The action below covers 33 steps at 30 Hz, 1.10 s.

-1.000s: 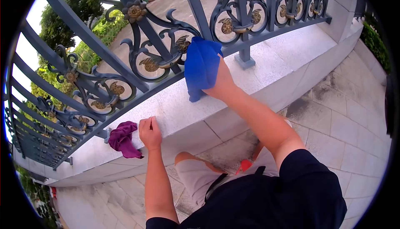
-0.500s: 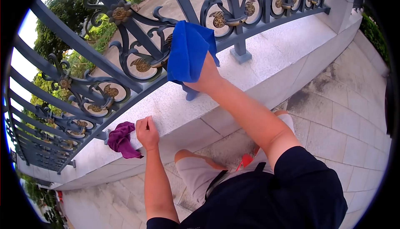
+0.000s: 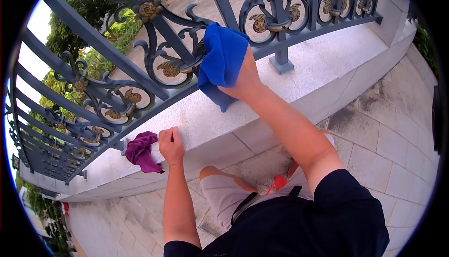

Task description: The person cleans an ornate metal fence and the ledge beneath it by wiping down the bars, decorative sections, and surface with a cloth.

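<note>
A blue cloth is in my right hand, pressed against the scrollwork of the dark grey metal fence. The cloth covers part of a curl and hides most of my fingers. My left hand rests closed on the edge of the pale stone ledge, with nothing visible in it. Just left of that hand, a crumpled purple cloth lies on the ledge, its corner hanging over the front edge.
Gold-coloured flower and leaf ornaments sit on the fence. A fence foot stands on the ledge to the right, near a stone pillar. Paving lies below, and my knees are close to the ledge.
My right hand and the blue cloth shifted left along the scrollwork and changed folds. The camera view has swung slightly. My left hand and the purple cloth stay in place on the ledge.
</note>
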Motion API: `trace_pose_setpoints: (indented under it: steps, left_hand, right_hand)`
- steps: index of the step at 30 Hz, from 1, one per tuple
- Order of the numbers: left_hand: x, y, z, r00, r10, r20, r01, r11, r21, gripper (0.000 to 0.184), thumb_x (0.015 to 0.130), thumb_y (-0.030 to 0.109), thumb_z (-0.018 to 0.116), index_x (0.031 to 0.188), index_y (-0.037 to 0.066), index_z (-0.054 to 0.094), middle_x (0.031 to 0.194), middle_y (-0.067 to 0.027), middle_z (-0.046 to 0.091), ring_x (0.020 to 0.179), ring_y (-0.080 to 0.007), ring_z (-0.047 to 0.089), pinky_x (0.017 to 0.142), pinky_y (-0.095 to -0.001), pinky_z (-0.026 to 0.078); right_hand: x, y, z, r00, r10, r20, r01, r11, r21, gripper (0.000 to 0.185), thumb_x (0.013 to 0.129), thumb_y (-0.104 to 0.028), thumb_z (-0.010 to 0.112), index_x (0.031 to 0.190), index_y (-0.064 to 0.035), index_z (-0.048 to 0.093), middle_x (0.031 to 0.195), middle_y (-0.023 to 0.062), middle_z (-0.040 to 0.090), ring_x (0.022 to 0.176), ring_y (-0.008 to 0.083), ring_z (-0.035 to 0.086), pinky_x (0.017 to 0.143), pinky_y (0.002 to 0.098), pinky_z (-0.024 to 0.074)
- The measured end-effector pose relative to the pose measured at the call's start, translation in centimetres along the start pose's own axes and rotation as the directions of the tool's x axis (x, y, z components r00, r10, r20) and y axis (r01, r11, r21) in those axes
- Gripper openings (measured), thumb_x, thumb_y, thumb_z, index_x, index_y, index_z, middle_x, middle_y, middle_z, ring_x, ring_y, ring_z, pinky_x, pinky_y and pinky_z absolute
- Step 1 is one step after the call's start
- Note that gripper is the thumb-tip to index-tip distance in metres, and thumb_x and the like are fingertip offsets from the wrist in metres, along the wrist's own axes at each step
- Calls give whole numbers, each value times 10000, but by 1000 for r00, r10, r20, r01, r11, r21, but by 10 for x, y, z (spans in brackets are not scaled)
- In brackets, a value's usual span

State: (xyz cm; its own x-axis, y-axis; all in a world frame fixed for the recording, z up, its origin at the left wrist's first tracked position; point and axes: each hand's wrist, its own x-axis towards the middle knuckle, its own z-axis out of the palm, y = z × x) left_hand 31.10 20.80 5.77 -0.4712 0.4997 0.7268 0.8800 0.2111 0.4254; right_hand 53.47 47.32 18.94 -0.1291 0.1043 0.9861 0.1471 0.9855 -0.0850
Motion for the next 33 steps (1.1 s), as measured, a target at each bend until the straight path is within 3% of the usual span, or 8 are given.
trace_pose_setpoints:
  steps: [6, 13, 16, 20, 25, 28, 31, 33]
  left_hand:
    - [0, -2, 0, 1000, -12, -3, 12, 1000, 2, 92, 984, 84, 757, 1000, 1, 794, 910, -120, 699, 824, -277, 664, 756, -378, 530]
    - [-2, 2, -1, 1000, -13, 7, 13, 1000, 18, 75, 982, 76, 758, 994, 13, 797, 918, -113, 702, 824, -282, 667, 754, -387, 536]
    - [1, 0, 1, 1000, 21, -6, -21, 1000, 10, 71, 981, 65, 760, 1004, 9, 798, 917, -115, 705, 828, -278, 670, 757, -379, 538]
    - [1, 2, -2, 1000, 5, 11, -5, 1000, 31, 59, 978, 50, 762, 1000, 8, 799, 914, -115, 708, 829, -269, 671, 753, -370, 538]
    - [2, 5, -3, 1000, 21, 11, -21, 1000, 4, 61, 974, 60, 764, 1002, 22, 803, 910, -102, 710, 820, -263, 669, 739, -370, 536]
    - [2, 4, -4, 1000, 26, 13, -26, 999, 35, 64, 975, 74, 760, 998, 35, 805, 909, -89, 709, 817, -262, 669, 737, -373, 537]
    - [2, 9, -2, 1000, 12, 3, -12, 997, 79, 66, 979, 89, 755, 981, 46, 805, 901, -77, 701, 809, -262, 666, 733, -379, 537]
    - [3, 9, 0, 1000, 14, -18, -12, 995, 98, 68, 980, 97, 753, 969, 52, 804, 893, -72, 696, 803, -261, 663, 728, -383, 535]
  right_hand:
    - [26, 3, 17, 989, -134, 64, 138, 988, -62, 459, 870, -288, 805, 1281, -93, 736, 1247, 166, 702, 1105, 397, 612, 1017, 514, 448]
    - [43, -3, 18, 992, -126, -3, 126, 991, -43, 213, 870, -223, 767, 1033, -90, 735, 1020, 124, 671, 1017, 341, 596, 911, 456, 440]
    - [43, 7, 17, 967, -145, 209, 189, 960, -207, 219, 904, -225, 749, 1056, -68, 734, 1049, 128, 668, 995, 315, 588, 922, 432, 430]
    - [49, 33, -3, 912, -228, 341, 325, 909, -261, 182, 983, -215, 698, 1005, -55, 782, 1090, 115, 675, 1010, 275, 586, 959, 393, 398]
    - [75, 33, -28, 687, -306, 659, 646, 673, -360, 233, 1019, -254, 684, 958, -101, 849, 1062, 61, 662, 884, 208, 608, 821, 382, 405]
    - [78, 20, -33, 636, -231, 737, 658, 660, -361, 216, 1016, -243, 681, 966, -117, 850, 1020, 44, 649, 782, 178, 603, 751, 375, 383]
    - [55, 23, -13, 843, -223, 490, 338, 928, -158, 124, 897, -213, 774, 927, -95, 794, 988, 108, 678, 762, 289, 683, 672, 426, 494]
    - [31, 16, 9, 955, -77, 286, 76, 997, 13, 302, 788, -214, 834, 1034, -67, 735, 973, 171, 698, 797, 382, 711, 662, 474, 579]
